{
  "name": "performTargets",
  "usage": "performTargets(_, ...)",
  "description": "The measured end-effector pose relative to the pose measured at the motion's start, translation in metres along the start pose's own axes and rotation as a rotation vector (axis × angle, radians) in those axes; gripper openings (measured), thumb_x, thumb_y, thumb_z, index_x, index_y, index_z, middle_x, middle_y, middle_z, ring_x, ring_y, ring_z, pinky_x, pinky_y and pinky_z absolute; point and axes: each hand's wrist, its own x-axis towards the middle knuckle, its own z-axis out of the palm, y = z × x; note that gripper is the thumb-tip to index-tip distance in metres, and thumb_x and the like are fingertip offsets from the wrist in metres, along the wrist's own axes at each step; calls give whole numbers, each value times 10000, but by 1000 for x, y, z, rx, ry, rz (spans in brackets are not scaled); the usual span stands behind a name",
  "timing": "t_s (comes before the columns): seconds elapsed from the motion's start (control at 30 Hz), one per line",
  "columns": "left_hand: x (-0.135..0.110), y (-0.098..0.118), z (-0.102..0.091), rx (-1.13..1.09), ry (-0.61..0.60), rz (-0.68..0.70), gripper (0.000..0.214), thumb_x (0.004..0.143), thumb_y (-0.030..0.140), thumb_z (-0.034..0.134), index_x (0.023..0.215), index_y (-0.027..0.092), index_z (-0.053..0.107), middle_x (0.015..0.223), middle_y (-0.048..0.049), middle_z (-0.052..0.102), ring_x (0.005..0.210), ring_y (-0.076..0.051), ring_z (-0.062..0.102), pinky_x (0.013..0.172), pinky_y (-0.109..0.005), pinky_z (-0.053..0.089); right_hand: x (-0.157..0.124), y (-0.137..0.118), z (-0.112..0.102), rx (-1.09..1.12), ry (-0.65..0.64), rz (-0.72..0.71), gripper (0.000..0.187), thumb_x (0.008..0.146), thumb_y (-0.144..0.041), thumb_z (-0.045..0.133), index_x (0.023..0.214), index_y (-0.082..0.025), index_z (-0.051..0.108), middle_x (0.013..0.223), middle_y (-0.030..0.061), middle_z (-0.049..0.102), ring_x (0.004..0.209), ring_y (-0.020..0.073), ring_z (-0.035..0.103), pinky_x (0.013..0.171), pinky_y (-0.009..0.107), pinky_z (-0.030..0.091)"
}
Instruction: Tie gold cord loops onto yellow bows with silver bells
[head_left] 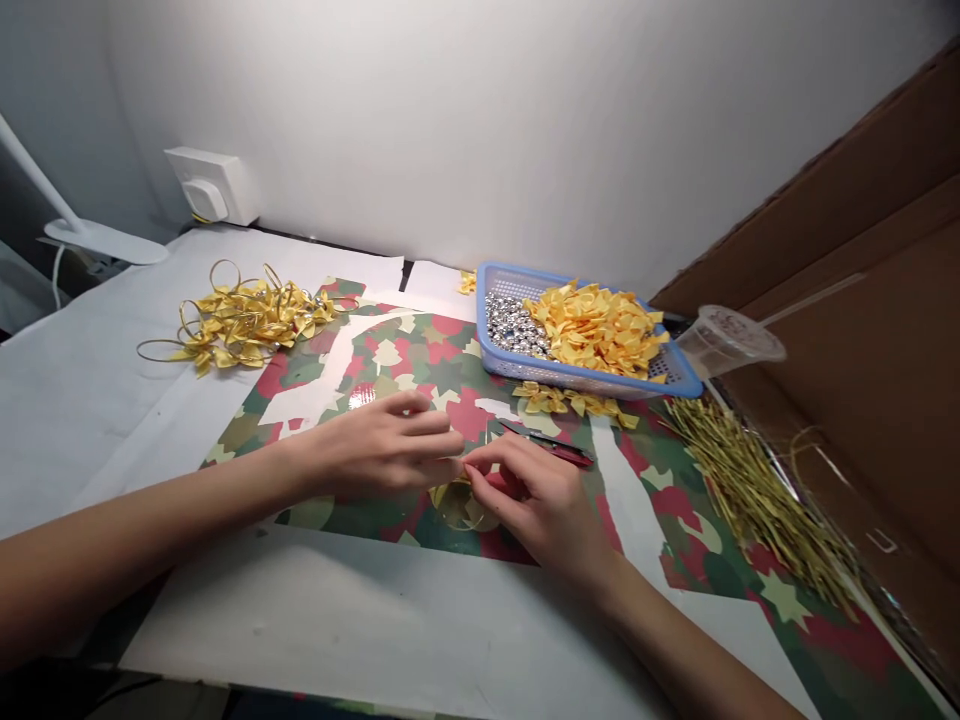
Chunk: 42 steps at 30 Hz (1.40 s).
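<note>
Over the patterned sheet (420, 360), my two hands meet at a gold wire ring (459, 505) with a bit of yellow at its top. My right hand (544, 495) pinches the ring's upper edge between thumb and forefinger. Curled above the ring's left side, my left hand (397, 440) has its fingertips close to the right hand's; they hide what they grip. Just behind my right hand lies a dark and red cutting tool (559, 445), partly covered.
A blue basket (589, 378) holds silver beads (514, 325) and yellow ribbon bows (600, 325). More bows (574, 402) lie before it. Finished-looking gold rings with bows (247, 318) are heaped at left. Gold stems (757, 490), a clear cup (731, 340) and cardboard (885, 300) stand right.
</note>
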Motion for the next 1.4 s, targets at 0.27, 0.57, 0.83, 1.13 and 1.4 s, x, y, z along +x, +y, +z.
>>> performTargets(0.27,8,-1,-2,-265,-67,-120,229,885,173,470,688,198,584,689,4,564,672,-144,455,692,-290,320,-4,1,2,-121,-31,-87,137,847,-120,513,767,-169,612,659,9,611,565,109,536,512,207,411)
performTargets(0.57,18,7,-20,-177,-102,54,309,884,51,448,619,186,530,615,6,475,614,-154,423,609,-304,312,-5,-12,1,-181,-8,-153,196,861,-103,458,716,-171,571,606,4,573,512,102,505,465,199,387)
performTargets(0.83,18,9,-25,-197,-11,63,383,909,41,393,591,201,532,577,7,460,568,-153,405,558,-306,341,-8,-19,-2,-96,14,-64,114,880,-150,477,828,-183,572,701,27,619,602,135,573,526,224,440)
performTargets(1.13,12,5,-19,-152,1,184,397,882,22,359,610,213,575,616,3,599,592,-128,500,534,-286,376,-9,-11,5,53,-34,85,108,870,-96,484,859,-191,534,714,-6,581,590,105,533,533,199,414)
performTargets(1.4,8,2,-13,-84,19,268,349,886,29,381,719,183,646,658,-1,674,589,-121,552,509,-283,401,-10,-8,6,67,-9,70,86,877,-115,508,916,-183,543,808,22,617,679,124,581,595,216,460)
